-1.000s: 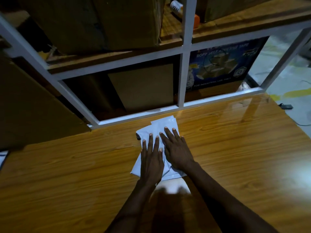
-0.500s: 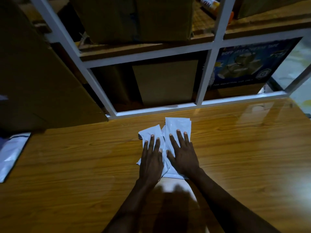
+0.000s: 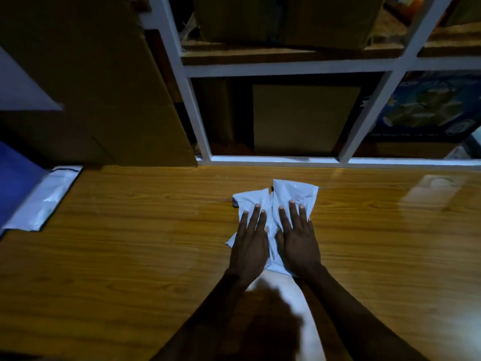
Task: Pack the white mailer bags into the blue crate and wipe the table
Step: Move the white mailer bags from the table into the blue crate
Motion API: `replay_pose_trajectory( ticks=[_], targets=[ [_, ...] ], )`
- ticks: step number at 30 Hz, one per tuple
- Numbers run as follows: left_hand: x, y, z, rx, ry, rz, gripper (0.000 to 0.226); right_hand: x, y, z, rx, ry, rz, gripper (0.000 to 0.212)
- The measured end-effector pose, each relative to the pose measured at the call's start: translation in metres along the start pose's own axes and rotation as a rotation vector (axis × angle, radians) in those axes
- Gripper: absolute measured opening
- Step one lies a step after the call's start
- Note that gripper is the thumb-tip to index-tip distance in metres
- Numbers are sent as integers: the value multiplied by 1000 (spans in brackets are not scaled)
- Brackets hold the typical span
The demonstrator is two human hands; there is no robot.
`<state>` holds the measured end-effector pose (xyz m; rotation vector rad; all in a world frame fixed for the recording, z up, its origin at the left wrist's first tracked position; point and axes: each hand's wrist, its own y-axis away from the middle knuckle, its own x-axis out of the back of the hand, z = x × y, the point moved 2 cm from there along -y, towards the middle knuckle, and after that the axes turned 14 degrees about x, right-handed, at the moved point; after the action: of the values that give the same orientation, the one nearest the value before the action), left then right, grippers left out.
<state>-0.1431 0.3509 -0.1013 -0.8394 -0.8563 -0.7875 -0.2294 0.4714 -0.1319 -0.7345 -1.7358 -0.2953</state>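
Note:
Two white mailer bags lie side by side on the wooden table [image 3: 130, 256], near its far edge. My left hand [image 3: 251, 241] rests flat on the left mailer bag [image 3: 250, 201], fingers straight and slightly apart. On the right mailer bag [image 3: 295, 191] my right hand [image 3: 298, 238] lies flat in the same way. Neither hand grips a bag. At the far left a blue crate [image 3: 15, 188] shows at the table's edge, with another white mailer bag [image 3: 46, 199] lying in it.
A white metal shelf frame [image 3: 260, 160] runs along the table's far edge, with cardboard boxes [image 3: 304, 118] and a blue printed carton [image 3: 429, 108] behind it. A large cardboard box [image 3: 91, 87] stands at the back left. My shadow falls on the near table.
The view has swung left, bringing the blue crate and its bag into sight. Both hands stay flat on the two bags, which have spread slightly apart.

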Motion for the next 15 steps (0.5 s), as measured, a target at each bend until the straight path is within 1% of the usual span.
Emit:
replay_pose_trajectory(
  ticks=[1, 4, 6, 7, 9, 12, 15],
  targets=[
    [1, -1, -1, -16, -14, 31, 42, 2, -1, -3, -19, -12, -19, 62],
    [15, 2, -13, 68, -67, -37, 45, 9, -9, -19, -24, -20, -28, 63],
    [28, 2, -28, 102, -136, -17, 48, 17, -21, -35, 1, -41, -6, 65],
    [38, 1, -37, 112, -159, -44, 50, 22, -26, -47, 7, -48, 7, 65],
    [59, 1, -61, 132, -110, -9, 52, 31, -39, -77, 40, -69, 36, 64],
    [108, 4, -99, 214, -22, 35, 51, 40, -61, -134, 138, -68, 98, 62],
    [161, 8, -151, 260, -2, 98, 51, 34, -89, -193, 172, -54, 90, 62]
  ],
)
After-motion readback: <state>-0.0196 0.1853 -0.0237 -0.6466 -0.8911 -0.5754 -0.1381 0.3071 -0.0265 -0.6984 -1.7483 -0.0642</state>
